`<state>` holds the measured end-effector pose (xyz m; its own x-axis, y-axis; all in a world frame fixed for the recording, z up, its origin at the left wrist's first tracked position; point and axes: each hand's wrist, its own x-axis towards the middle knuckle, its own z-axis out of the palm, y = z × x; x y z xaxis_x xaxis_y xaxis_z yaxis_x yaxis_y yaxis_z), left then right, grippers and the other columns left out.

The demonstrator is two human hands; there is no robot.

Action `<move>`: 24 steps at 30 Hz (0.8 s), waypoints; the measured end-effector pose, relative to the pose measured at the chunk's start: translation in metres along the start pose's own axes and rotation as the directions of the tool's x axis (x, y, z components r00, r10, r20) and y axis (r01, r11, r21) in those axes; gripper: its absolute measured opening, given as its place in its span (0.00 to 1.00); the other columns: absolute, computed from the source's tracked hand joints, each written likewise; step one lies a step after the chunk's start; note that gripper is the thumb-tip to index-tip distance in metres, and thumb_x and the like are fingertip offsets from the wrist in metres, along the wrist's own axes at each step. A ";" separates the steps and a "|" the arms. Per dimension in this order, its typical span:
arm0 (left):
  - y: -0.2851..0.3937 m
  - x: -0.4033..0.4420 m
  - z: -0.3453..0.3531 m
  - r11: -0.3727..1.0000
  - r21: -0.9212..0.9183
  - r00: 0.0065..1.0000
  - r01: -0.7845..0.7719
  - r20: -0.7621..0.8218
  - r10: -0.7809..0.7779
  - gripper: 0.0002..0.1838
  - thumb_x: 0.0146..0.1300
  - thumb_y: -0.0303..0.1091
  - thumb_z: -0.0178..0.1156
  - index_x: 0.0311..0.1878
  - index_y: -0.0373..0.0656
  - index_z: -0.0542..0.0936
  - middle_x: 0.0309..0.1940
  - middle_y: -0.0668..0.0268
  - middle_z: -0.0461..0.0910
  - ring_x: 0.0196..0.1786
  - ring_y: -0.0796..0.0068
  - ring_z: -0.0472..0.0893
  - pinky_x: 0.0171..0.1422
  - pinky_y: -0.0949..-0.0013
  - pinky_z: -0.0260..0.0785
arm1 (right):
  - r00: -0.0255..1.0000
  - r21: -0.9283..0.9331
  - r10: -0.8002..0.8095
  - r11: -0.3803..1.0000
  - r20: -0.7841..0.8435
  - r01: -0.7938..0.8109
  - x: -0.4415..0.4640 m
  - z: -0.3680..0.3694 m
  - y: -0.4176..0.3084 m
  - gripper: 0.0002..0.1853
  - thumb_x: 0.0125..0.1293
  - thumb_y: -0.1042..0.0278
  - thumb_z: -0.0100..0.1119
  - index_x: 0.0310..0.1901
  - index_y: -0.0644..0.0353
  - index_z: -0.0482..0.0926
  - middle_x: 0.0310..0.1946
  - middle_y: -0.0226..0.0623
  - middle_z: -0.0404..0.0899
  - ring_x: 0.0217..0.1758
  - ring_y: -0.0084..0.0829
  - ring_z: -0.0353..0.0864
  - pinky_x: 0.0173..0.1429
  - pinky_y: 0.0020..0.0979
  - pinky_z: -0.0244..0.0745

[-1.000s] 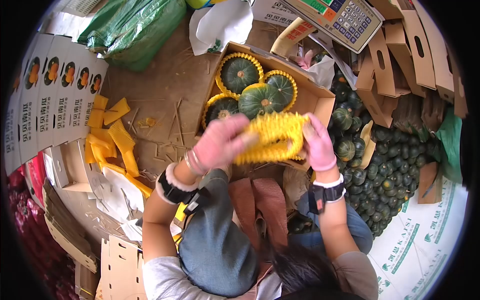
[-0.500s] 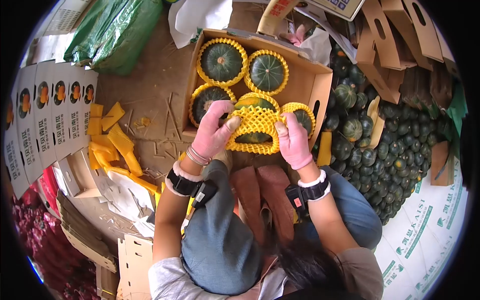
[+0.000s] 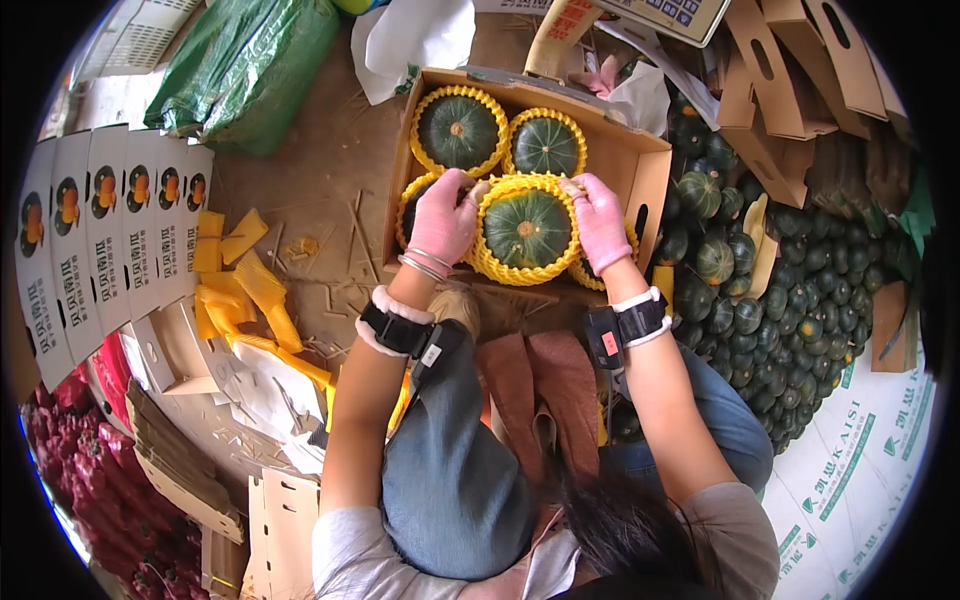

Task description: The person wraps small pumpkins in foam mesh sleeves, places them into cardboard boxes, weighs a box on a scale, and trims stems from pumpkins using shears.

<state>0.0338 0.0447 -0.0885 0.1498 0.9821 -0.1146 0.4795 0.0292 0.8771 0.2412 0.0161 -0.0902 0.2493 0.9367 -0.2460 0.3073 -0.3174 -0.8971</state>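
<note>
A dark green pumpkin (image 3: 526, 229) with an orange patch faces up, a yellow foam net (image 3: 512, 273) around its sides. My left hand (image 3: 445, 220), in a pink glove with bare fingertips, pinches the net's left edge. On the opposite edge, my right hand (image 3: 602, 222), gloved alike, is closed on the net. Both hands are over the near side of an open cardboard box (image 3: 625, 160). Inside it, a netted pumpkin (image 3: 458, 132) and a second netted pumpkin (image 3: 545, 147) sit at the back. Others are partly hidden beneath my hands.
A heap of loose pumpkins (image 3: 785, 300) lies to the right, below folded cardboard boxes (image 3: 765, 130). At left are white printed cartons (image 3: 110, 220) and spare yellow nets (image 3: 262, 295). A scale (image 3: 670, 15) stands behind the box, and a green bag (image 3: 255, 70) lies back left.
The net was stretched across the pumpkin's top with an opening toward me. Now it rings the sides and the pumpkin's top shows. Both hands have moved slightly away from my body.
</note>
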 end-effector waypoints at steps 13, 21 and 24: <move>0.039 -0.037 -0.033 0.969 0.142 0.930 -0.200 0.338 0.142 0.36 0.54 0.35 0.69 0.67 0.46 0.68 0.54 0.48 0.73 0.53 0.49 0.76 0.59 0.60 0.69 | 0.946 -0.419 -0.321 0.853 0.046 0.310 -0.084 -0.010 -0.043 0.22 0.62 0.75 0.53 0.60 0.52 0.71 0.50 0.48 0.72 0.48 0.50 0.78 0.50 0.41 0.77; 0.028 -0.027 -0.029 0.984 -0.167 0.878 -0.069 0.458 0.139 0.56 0.34 0.30 0.79 0.70 0.47 0.61 0.58 0.51 0.66 0.61 0.51 0.68 0.69 0.62 0.62 | 0.989 -0.532 -0.003 0.842 0.148 0.082 -0.082 -0.005 -0.057 0.35 0.54 0.79 0.51 0.67 0.49 0.62 0.55 0.52 0.67 0.50 0.56 0.76 0.53 0.46 0.76; 0.027 -0.026 -0.028 0.985 -0.150 0.872 -0.090 0.465 0.151 0.58 0.32 0.29 0.79 0.71 0.45 0.59 0.59 0.51 0.65 0.62 0.51 0.68 0.69 0.61 0.62 | 0.987 -0.475 -0.048 0.872 0.155 0.117 -0.077 -0.008 -0.052 0.35 0.53 0.80 0.50 0.66 0.51 0.62 0.55 0.52 0.67 0.51 0.57 0.75 0.55 0.46 0.75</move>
<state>0.0185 0.0250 -0.0491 0.6052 0.7744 -0.1846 0.3288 -0.0319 0.9439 0.2133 -0.0406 -0.0216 0.0886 0.9623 -0.2571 0.7335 -0.2377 -0.6368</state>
